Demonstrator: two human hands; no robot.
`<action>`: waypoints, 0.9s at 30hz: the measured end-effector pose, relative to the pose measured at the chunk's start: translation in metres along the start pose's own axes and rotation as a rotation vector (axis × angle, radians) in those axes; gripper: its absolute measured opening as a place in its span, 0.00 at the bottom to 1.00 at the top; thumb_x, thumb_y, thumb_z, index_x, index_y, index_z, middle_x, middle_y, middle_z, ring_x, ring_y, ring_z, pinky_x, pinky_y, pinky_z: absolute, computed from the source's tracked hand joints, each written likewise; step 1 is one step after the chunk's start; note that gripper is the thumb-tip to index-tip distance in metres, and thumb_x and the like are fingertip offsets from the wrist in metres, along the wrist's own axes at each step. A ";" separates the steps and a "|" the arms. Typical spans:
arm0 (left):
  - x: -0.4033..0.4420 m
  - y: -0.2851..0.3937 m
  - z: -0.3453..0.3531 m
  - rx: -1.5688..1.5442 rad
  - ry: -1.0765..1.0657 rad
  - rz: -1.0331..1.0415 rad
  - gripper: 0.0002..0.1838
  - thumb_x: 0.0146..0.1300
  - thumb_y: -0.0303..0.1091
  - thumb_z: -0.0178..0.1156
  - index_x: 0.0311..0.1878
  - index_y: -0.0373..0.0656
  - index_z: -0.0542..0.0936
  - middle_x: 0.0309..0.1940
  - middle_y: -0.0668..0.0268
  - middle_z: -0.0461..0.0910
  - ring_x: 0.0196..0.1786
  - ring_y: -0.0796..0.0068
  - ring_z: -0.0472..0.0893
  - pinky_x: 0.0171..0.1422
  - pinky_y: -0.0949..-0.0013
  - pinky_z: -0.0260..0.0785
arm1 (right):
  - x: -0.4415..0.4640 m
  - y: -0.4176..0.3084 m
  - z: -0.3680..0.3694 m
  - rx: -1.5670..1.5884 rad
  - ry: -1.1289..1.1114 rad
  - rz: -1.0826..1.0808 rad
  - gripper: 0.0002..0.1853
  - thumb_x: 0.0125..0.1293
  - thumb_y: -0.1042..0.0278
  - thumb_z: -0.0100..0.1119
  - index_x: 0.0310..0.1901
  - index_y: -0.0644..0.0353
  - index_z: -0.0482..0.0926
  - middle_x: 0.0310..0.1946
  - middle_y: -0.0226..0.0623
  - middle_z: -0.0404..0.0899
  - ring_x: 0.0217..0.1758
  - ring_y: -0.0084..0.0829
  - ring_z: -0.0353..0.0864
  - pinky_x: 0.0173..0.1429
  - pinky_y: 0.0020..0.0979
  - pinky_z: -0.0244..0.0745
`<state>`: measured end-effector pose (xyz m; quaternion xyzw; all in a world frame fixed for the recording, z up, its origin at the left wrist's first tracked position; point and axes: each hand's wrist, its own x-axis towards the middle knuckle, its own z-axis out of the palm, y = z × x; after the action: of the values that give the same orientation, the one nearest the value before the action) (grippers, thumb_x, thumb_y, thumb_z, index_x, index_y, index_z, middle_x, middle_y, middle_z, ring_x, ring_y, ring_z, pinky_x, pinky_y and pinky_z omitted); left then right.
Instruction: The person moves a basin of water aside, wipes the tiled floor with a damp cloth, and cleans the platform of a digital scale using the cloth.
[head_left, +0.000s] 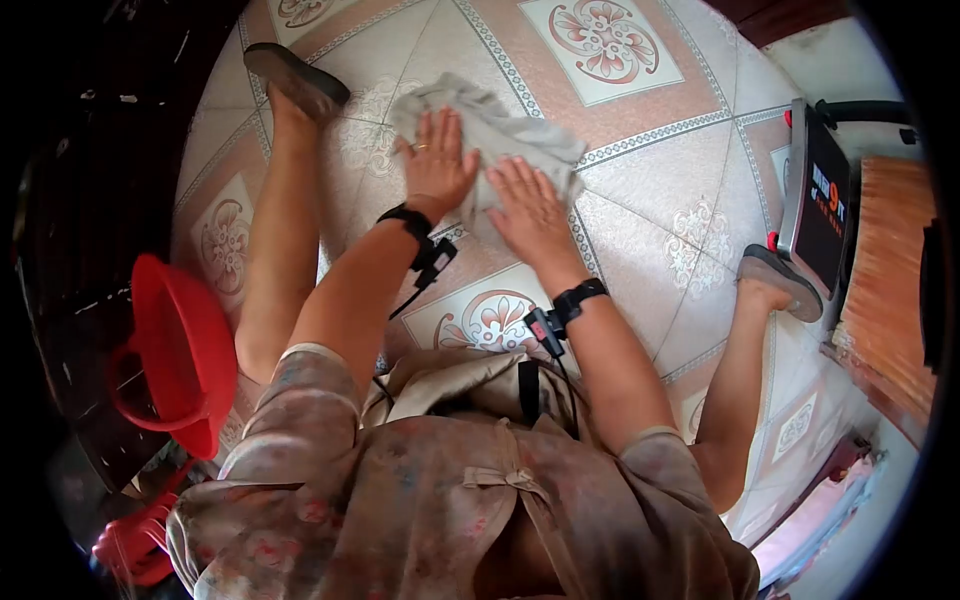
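A grey cloth lies crumpled on the patterned tile floor. My left hand rests flat on its left part, fingers stretched out and pointing forward. Pressed on the cloth's lower right part is my right hand, palm down with its fingers extended. Both hands touch the cloth from above without gripping it. Each wrist wears a black strap with a small device and a cable.
To the left stands a red plastic basin, tilted, beside dark furniture. A black panel-like object with a silver edge leans at the right, near a wooden board. My feet in grey shoes are spread on both sides.
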<state>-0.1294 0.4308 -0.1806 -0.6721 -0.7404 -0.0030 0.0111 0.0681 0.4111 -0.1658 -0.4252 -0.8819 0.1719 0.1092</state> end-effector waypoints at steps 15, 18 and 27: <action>-0.048 0.174 -0.014 -0.188 -0.126 0.491 0.42 0.68 0.59 0.53 0.77 0.43 0.59 0.81 0.61 0.50 0.83 0.56 0.48 0.74 0.24 0.42 | -0.149 0.094 -0.053 -0.147 0.001 0.436 0.28 0.68 0.70 0.54 0.70 0.52 0.68 0.77 0.37 0.60 0.81 0.38 0.54 0.83 0.45 0.46; -0.094 0.156 -0.027 -0.111 -0.155 0.545 0.42 0.68 0.59 0.54 0.77 0.43 0.59 0.81 0.58 0.49 0.83 0.53 0.48 0.72 0.23 0.46 | -0.182 0.064 -0.048 -0.088 0.005 0.398 0.25 0.68 0.71 0.51 0.68 0.52 0.71 0.76 0.37 0.62 0.81 0.38 0.55 0.83 0.45 0.46; -0.175 0.135 -0.054 0.036 -0.261 0.554 0.44 0.69 0.60 0.53 0.79 0.43 0.56 0.82 0.61 0.48 0.83 0.51 0.47 0.75 0.25 0.41 | -0.236 0.004 -0.034 0.031 0.147 0.624 0.31 0.67 0.55 0.60 0.68 0.62 0.69 0.74 0.43 0.61 0.81 0.42 0.53 0.82 0.53 0.40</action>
<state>0.0222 0.2682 -0.1321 -0.8428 -0.5239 0.0998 -0.0719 0.2277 0.2353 -0.1470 -0.6848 -0.6958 0.1794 0.1212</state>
